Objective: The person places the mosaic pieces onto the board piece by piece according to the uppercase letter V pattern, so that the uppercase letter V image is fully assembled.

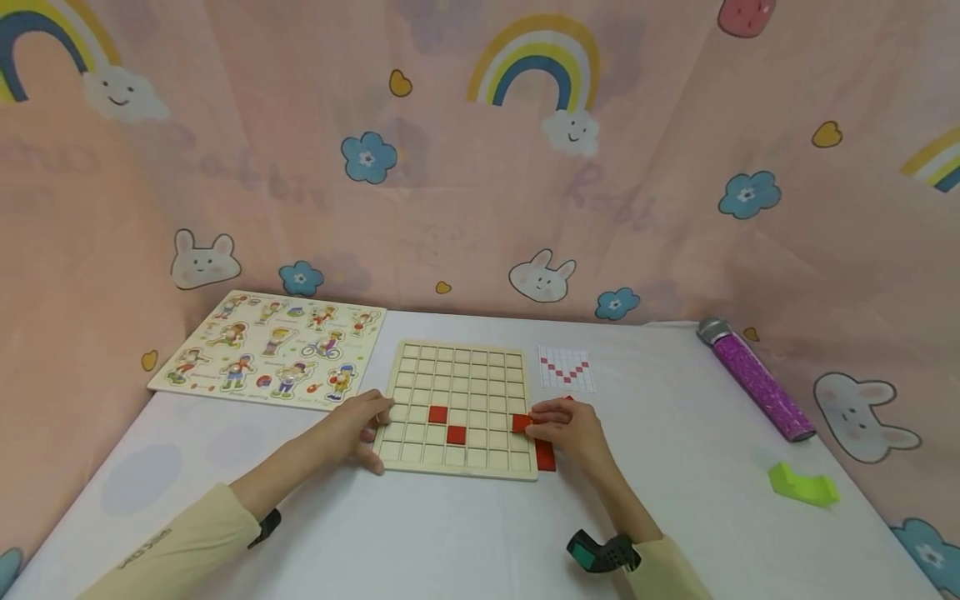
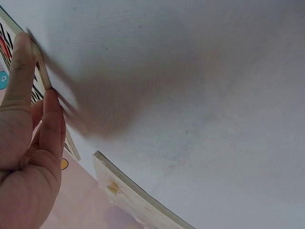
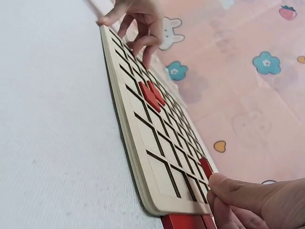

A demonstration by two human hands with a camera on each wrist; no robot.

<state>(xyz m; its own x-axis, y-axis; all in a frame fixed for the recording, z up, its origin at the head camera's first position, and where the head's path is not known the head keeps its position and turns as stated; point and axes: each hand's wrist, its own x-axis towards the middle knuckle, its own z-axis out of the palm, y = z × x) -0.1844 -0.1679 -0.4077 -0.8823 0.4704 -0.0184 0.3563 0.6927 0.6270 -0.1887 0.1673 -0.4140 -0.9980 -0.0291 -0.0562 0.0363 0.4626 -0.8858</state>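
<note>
A cream wooden grid board point(image 1: 450, 462) lies flat on the white table, with two red square tiles point(image 1: 456, 435) set in cells that touch corner to corner. Along the board's left edge, my left hand point(image 1: 351, 429) rests with thumb and fingertips at the rim; the left wrist view shows those fingertips point(image 2: 51, 102) against the wood. At the right edge, my right hand point(image 1: 576, 432) pinches another red tile point(image 1: 521, 424) over the board's rightmost column. More red tiles point(image 1: 546, 456) lie beside the board under that hand, partly hidden by it.
Behind the board's right corner lies a small pattern card point(image 1: 566, 369) with red squares in a V. A picture puzzle board point(image 1: 270, 350) sits at the back left. To the right are a purple glitter microphone point(image 1: 757, 379) and a lime-green curved block point(image 1: 803, 485). A patterned pink cloth point(image 1: 450, 208) hangs behind.
</note>
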